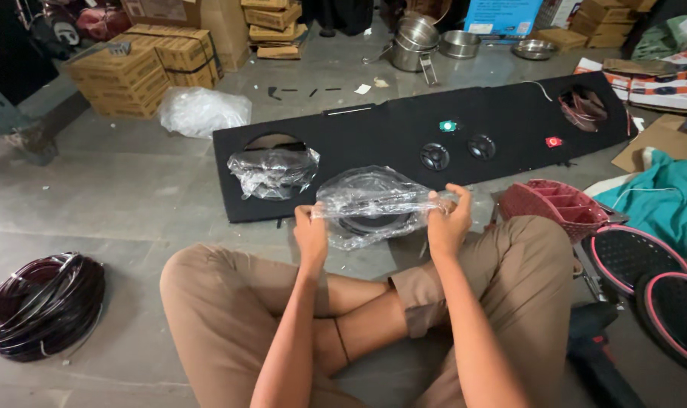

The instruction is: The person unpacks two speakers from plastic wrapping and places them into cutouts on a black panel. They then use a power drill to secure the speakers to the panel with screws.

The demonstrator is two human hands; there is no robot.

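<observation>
Grey concrete floor [132, 204], smooth and scuffed, cluttered workshop setting. Person seated cross-legged in tan trousers, seen from above.

Long black felt-covered board [404, 128] lies flat on the floor at 12 o'clock from the hands; matte, fuzzy texture, rounded cut-out holes near both ends. Small round black speakers [435, 156] set into its middle. Crumpled clear plastic [274, 172] sits over the left hole.

Left hand [310, 236] and right hand [448, 221] are raised side by side, well apart, each pinching an edge of a clear plastic bag [374, 202] stretched taut between them. Film is glossy and wrinkled; inside it a round dark speaker [372, 221], partly blurred by glare. Bag hangs just above the knees, in front of the board's near edge.

At 9 o'clock, far left: coil of dark glossy cable [41, 304]. At 3 o'clock: red woven plastic basket [555, 205] with compartments; beyond it round black mesh grilles [631, 257] with pink rims. At 10 o'clock: stacked brown cardboard boxes [124, 72] and a bunched translucent bag [201, 111]. At 12 o'clock, far back: steel pots [419, 41].
</observation>
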